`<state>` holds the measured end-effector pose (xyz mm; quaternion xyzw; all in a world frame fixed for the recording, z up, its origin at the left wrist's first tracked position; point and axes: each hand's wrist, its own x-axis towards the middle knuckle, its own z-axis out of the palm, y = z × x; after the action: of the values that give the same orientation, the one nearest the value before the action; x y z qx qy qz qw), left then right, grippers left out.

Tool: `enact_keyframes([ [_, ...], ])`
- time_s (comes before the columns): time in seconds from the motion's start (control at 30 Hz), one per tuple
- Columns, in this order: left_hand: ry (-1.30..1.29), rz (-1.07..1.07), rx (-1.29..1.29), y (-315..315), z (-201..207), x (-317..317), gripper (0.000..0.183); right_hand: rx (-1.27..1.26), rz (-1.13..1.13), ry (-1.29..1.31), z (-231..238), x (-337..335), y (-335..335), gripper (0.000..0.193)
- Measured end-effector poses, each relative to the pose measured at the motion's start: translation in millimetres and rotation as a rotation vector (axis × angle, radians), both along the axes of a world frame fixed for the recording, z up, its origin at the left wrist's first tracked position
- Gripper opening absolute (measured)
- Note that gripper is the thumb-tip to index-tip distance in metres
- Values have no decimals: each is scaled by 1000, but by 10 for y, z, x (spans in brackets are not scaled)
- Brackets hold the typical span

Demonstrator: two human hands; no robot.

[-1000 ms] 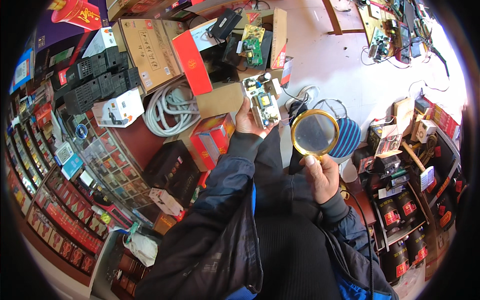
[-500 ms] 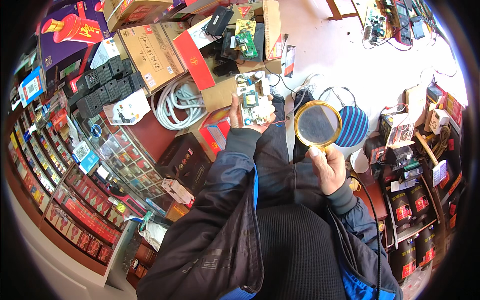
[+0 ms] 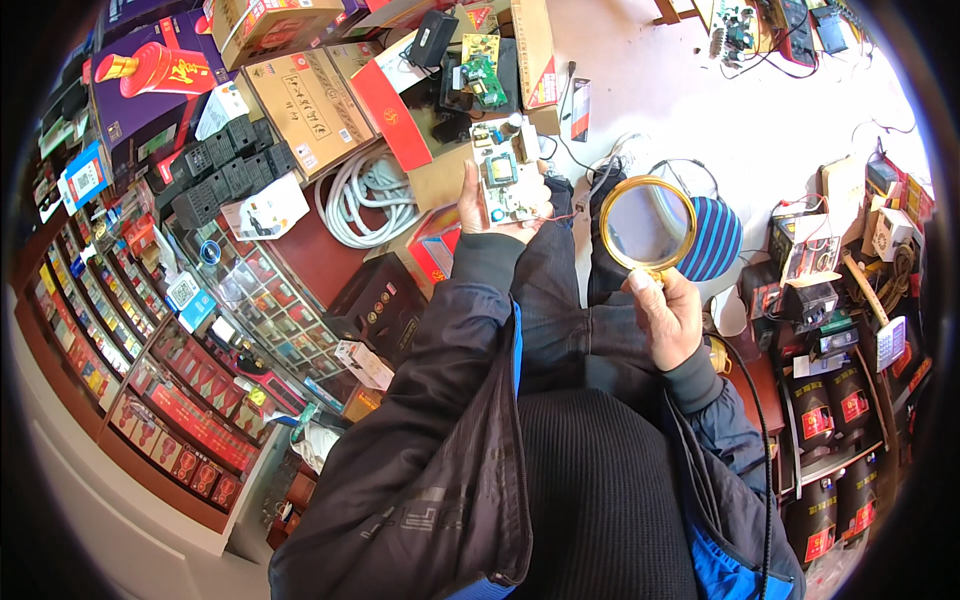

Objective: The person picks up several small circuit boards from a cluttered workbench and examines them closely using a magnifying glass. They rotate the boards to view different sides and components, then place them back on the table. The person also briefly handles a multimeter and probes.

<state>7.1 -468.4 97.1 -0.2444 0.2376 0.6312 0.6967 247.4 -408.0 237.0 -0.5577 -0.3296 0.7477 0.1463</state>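
My left hand is closed around the lower part and sides of a white circuit board, its component side facing up. A transformer and several small parts stand on it, and thin wires trail off its right edge. In my right hand is a round magnifying glass with a gold rim, held by its handle with the thumb on top. The lens stands to the right of the board, apart from it, over my knee and the floor. Behind the lens sits a blue striped round stool.
Left of my arm are a coil of white cable, black adapters and a glass display case. Ahead, an open carton holds a green circuit board. A cluttered shelf with a hammer stands right.
My right hand and the magnifying glass have moved slightly up and to the right. The board has stayed in my left hand, and the whole view has shifted a little.
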Motion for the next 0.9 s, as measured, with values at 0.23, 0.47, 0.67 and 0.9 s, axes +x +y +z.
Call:
enact_keyframes([
  [0.23,22,-10,-45,76,-7,62,85,-15,-1,7,-22,58,50,31],
  [0.47,71,-7,-105,82,-53,40,88,-26,-8,0,-34,17,50,30],
  [0.67,-27,14,11,76,-112,-45,79,-127,59,12,-32,63,93,23],
  [0.9,43,5,-30,65,-89,-60,81,-166,26,38,-73,24,58,22],
])
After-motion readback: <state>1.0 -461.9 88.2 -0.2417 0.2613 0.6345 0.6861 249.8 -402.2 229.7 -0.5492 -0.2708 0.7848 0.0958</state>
